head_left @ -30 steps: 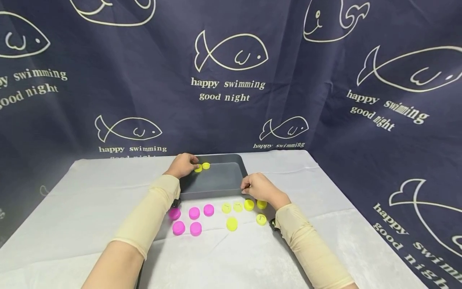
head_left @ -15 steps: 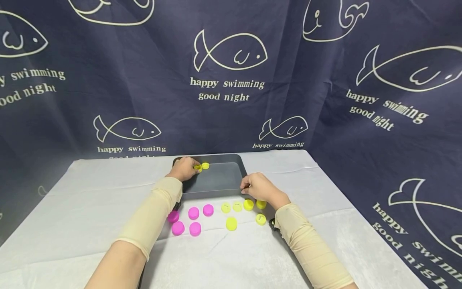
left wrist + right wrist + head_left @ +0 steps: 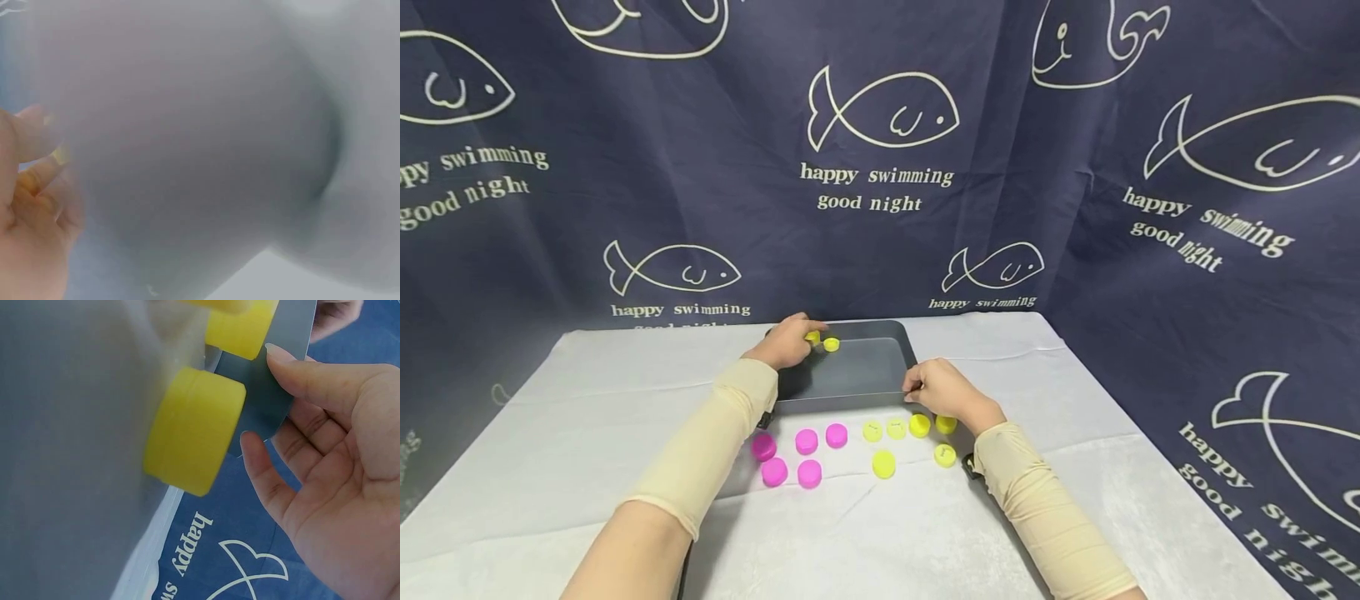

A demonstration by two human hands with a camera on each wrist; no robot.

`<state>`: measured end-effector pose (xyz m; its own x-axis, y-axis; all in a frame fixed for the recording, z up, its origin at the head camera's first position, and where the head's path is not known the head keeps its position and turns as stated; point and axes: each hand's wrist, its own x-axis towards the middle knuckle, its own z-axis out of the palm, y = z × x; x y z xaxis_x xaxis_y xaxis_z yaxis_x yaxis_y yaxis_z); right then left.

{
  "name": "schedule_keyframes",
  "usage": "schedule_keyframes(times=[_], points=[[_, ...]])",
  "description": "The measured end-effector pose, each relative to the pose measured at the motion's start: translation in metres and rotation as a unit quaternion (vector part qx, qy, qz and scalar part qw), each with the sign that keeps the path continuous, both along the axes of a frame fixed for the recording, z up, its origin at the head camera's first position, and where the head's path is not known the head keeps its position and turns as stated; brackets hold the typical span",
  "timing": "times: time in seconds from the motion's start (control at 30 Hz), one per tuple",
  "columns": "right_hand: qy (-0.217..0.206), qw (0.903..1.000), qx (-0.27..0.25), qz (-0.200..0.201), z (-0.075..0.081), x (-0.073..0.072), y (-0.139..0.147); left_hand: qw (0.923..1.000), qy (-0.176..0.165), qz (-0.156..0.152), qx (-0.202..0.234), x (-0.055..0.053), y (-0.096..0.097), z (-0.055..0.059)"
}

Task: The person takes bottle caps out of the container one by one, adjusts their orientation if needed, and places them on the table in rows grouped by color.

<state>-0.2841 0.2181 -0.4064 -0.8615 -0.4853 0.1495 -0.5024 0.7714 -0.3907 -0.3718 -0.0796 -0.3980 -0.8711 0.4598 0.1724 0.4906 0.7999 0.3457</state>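
Note:
A dark grey tray stands toward the back of the table. Over its far left part, my left hand pinches a yellow bottle cap, partly hidden by the fingers. The same cap shows as a yellow sliver between the fingers in the left wrist view. Just right of it, a second yellow cap lies in the tray. At the near right corner, my right hand grips the tray's edge. In the right wrist view the right thumb and fingers hold the tray wall.
On the white cloth before the tray lie several magenta caps at left and several yellow caps at right. One yellow cap is partly behind the right hand. A navy fish-print curtain hangs behind.
My left hand has shifted the pinched yellow cap slightly toward the tray's far wall, and its forefinger now reaches farther out. The right hand stays at the tray corner.

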Motion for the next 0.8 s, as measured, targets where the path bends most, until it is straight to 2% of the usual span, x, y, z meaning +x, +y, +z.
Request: schedule_keyframes(times=[0.1, 0.17, 0.33, 0.5, 0.6, 0.67, 0.8], points=[[-0.003, 1.0000, 0.001, -0.004, 0.001, 0.001, 0.000, 0.9996, -0.004, -0.029, 0.003, 0.008, 0.003, 0.013], [-0.007, 1.0000, 0.000, -0.005, 0.001, 0.002, -0.001, 0.9990, 0.005, -0.044, 0.004, 0.017, 0.006, 0.022], [-0.016, 0.9999, 0.002, -0.006, 0.001, 0.001, -0.002, 0.9953, 0.038, -0.088, 0.017, 0.051, 0.021, 0.035], [-0.004, 1.0000, 0.006, 0.002, 0.000, -0.002, -0.001, 0.9868, 0.058, -0.140, 0.057, 0.090, 0.040, 0.039], [0.004, 0.9999, 0.005, 0.008, 0.000, -0.002, 0.000, 0.9800, 0.068, -0.172, 0.074, 0.110, 0.053, 0.039], [0.006, 0.9999, 0.003, 0.009, 0.000, -0.001, 0.001, 0.9777, 0.068, -0.183, 0.076, 0.121, 0.063, 0.037], [0.001, 0.9999, -0.009, 0.009, 0.000, 0.000, 0.002, 0.9782, 0.054, -0.191, 0.060, 0.139, 0.081, 0.030]])
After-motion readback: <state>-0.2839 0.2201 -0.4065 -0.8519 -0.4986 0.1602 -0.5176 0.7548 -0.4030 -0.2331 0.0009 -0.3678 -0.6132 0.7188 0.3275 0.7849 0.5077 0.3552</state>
